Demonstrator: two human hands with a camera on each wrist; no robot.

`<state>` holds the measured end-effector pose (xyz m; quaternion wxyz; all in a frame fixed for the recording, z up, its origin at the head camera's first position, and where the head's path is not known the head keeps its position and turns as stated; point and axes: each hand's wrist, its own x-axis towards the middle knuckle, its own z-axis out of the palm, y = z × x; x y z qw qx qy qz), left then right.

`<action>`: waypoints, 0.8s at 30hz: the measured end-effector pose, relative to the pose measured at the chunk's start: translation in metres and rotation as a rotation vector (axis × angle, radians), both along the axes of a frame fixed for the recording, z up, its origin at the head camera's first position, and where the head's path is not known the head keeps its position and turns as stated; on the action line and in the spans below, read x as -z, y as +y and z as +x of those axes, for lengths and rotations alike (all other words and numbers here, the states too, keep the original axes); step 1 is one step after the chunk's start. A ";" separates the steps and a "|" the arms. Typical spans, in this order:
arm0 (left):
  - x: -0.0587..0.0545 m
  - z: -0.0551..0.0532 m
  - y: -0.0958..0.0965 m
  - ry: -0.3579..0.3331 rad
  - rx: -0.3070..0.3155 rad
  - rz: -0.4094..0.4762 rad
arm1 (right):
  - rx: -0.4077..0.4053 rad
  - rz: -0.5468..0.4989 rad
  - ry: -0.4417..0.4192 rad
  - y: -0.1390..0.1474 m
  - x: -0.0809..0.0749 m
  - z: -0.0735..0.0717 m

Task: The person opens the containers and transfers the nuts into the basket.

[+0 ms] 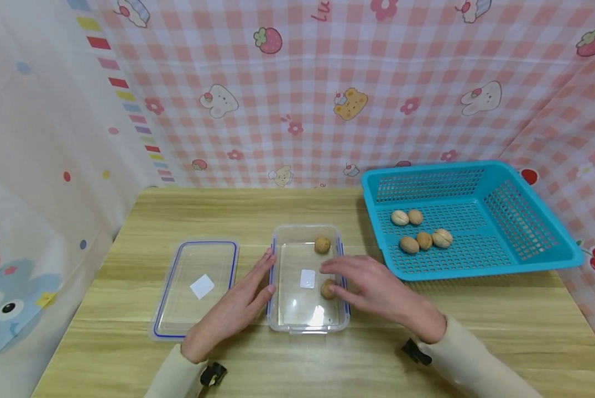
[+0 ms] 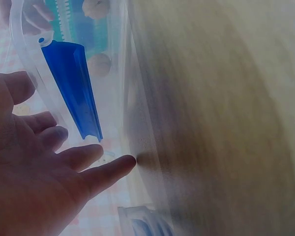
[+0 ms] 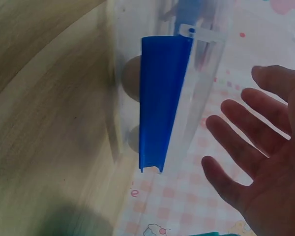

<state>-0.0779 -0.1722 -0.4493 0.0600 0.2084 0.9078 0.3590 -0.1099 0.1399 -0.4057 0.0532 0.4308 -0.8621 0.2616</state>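
A clear plastic food container (image 1: 297, 309) with blue side clips stands between both hands. Inside it lie two walnuts, a far walnut (image 1: 322, 245) and a near walnut (image 1: 328, 288). My left hand (image 1: 238, 301) rests its fingertips against the container's left wall, fingers fairly straight, as the left wrist view also shows beside a blue clip (image 2: 73, 88). Over the right rim my right hand (image 1: 372, 287) hovers with fingers spread and nothing in them. In the right wrist view those fingers stand apart from the right blue clip (image 3: 160, 98).
A clear lid (image 1: 183, 309) with a blue seal lies on the table left of the container. To the right stands a turquoise basket (image 1: 481, 268) holding several walnuts (image 1: 424, 240). Checked cloth (image 1: 297, 110) hangs behind the wooden table (image 1: 248, 370).
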 end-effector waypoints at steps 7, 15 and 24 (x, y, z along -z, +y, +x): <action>-0.001 0.000 0.001 0.004 -0.006 -0.003 | -0.039 0.138 0.019 -0.007 0.005 -0.005; 0.000 0.000 0.000 -0.014 -0.011 -0.006 | -0.047 0.270 0.043 -0.015 0.007 -0.007; -0.002 0.001 0.000 -0.030 -0.009 -0.013 | -0.069 0.375 0.065 -0.025 0.010 -0.007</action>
